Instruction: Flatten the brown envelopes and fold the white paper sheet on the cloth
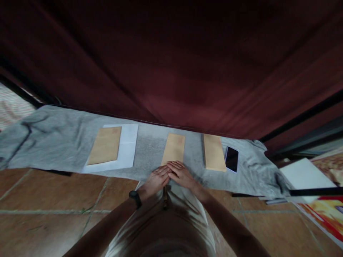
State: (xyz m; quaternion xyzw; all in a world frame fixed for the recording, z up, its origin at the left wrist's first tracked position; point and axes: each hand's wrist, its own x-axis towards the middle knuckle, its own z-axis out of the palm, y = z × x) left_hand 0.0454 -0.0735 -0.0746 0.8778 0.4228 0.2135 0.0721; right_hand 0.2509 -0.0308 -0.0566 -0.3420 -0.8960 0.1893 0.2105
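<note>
Left hand (158,176) and right hand (182,175) overlapped, loosely flattened, visibly gripping nothing, at the near end of the twelve-o'clock kraft envelope (174,147); a forward push risked creasing it.

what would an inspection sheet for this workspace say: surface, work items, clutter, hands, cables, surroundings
Surface: grey cloth, wrinkled towards both ends.
Work items: left brown envelope lying on white paper; middle brown envelope in front of the person; at right, what looks like an envelope stack.
Clutter: phone, screen dark, close beside the stack.
Hands: right hand partly over left hand, at the middle envelope's near end; contact with it unclear; neither seen gripping anything.
Cables: none clearly seen; a dark line at the cloth's left end may be a fold.
Surroundings: dark red fabric beyond, tiled floor below, white panel at right.
</note>
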